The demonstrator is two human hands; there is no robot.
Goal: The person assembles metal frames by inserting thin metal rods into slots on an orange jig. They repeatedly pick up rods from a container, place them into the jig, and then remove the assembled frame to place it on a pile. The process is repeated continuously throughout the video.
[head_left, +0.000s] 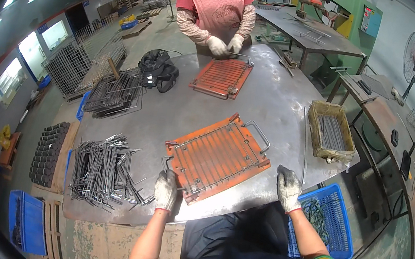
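In front of me an orange jig plate [249,180] lies tilted on the metal table, with a wire rack [214,154] of parallel rods on it. Bent wire handles stick out at both ends of the rack. My left hand [165,190], in a whitish work glove, is closed at the left handle by the plate's near corner; its fingertips are partly hidden. My right hand [288,189], also gloved, rests at the table's near edge, right of the plate, fingers extended and nothing visible in them. A pile of loose metal rods [105,170] lies left of my left hand.
Across the metal table [276,97], a co-worker's gloved hands [225,46] touch a second orange jig [221,78]. A rod-filled box [314,113] stands at right, beside a long rod [304,144]. A black bag [158,70] and stacked wire racks [113,95] sit at left. A blue basket [346,225] is below right.
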